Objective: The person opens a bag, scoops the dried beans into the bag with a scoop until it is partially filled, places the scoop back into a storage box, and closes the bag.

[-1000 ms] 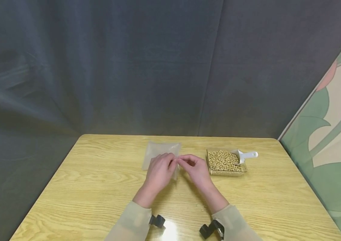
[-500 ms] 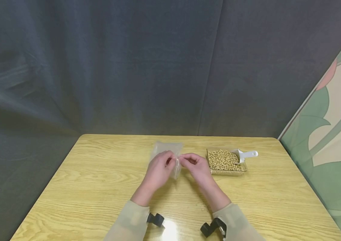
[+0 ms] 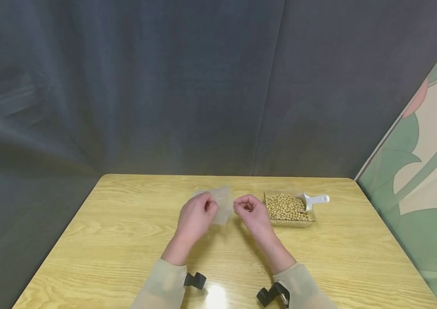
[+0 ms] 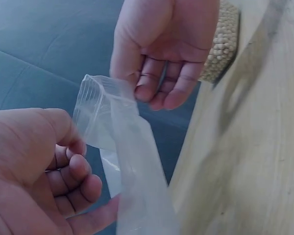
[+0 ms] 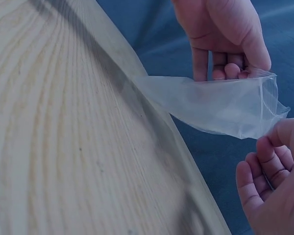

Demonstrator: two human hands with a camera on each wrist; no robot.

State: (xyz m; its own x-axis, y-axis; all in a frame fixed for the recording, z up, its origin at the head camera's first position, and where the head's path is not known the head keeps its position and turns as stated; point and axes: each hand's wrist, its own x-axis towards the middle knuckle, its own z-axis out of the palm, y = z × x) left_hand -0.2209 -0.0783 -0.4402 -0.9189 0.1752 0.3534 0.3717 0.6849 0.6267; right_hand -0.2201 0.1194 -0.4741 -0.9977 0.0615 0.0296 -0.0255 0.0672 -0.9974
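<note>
A clear plastic zip bag (image 3: 224,205) hangs between both hands above the table, its ribbed mouth spread apart in the wrist views. My left hand (image 3: 196,216) pinches one side of the mouth between thumb and curled fingers, as the right wrist view shows at the top. On the opposite side, my right hand (image 5: 279,171) pinches the edge of the zip bag (image 5: 220,105) with thumb and index finger. From the left wrist camera, the bag body (image 4: 137,161) droops below the two hands and looks flat, with nothing visible inside.
Right of the right hand stands a clear rectangular container (image 3: 292,223) filled with dried soybeans (image 3: 285,207). A white scoop (image 3: 315,200) lies in it, handle pointing right. The wooden table (image 3: 118,231) ends at a dark curtain (image 3: 187,94) behind.
The hands have drawn apart, the left one moving left and toward the person. The bag's mouth, pinched together between the fingertips before, now stretches between them.
</note>
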